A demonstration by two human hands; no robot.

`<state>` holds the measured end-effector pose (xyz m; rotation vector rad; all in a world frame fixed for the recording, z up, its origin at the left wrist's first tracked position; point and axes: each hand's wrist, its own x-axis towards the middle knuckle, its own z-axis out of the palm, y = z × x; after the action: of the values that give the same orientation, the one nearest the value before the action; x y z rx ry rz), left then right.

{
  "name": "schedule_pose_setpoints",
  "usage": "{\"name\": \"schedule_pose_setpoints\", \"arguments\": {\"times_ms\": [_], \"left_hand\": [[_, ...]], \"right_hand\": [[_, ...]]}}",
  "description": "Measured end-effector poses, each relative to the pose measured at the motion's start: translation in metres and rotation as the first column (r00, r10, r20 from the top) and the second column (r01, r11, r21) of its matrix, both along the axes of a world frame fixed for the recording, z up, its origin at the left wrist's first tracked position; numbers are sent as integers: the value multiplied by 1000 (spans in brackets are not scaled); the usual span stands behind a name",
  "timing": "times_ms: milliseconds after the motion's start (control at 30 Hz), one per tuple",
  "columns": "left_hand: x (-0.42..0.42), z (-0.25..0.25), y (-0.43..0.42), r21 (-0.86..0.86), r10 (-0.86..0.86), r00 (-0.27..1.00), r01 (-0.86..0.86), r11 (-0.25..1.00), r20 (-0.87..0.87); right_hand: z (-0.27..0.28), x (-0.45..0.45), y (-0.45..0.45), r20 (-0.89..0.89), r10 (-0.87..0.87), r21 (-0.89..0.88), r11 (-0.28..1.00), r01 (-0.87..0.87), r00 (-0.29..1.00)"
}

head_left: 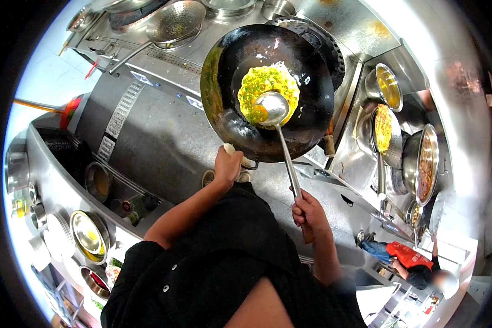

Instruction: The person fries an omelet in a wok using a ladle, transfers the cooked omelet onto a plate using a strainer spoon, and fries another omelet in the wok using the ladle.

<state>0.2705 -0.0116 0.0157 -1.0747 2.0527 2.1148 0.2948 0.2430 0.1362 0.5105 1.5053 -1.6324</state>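
Sole camera: mounted on my head, facing forward and steeply down. Wide, round-edged field. My black shirt [218, 273] lies nearest; the wok [311, 104], overhanging the front edge of the stove [192, 52], stands beyond.

The big wok [311, 109] is dark, shiny metal. The ladle [288, 164] in the wok is smooth, shiny metal with a wood grip [308, 235], and the shirt [218, 268] below the wok is dull cloth.
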Motion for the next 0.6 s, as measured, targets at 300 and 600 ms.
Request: {"name": "schedule_pose_setpoints", "arguments": {"times_ms": [300,600], "left_hand": [[1,-32,1,29,30,999,-30,999,12],[0,-33,2,8,44,999,-44,999,-12]], "right_hand": [[19,-13,14,-106,64,368,930,-20,992],[-2,-53,34,-356,260,565,825,-14,897]]}}
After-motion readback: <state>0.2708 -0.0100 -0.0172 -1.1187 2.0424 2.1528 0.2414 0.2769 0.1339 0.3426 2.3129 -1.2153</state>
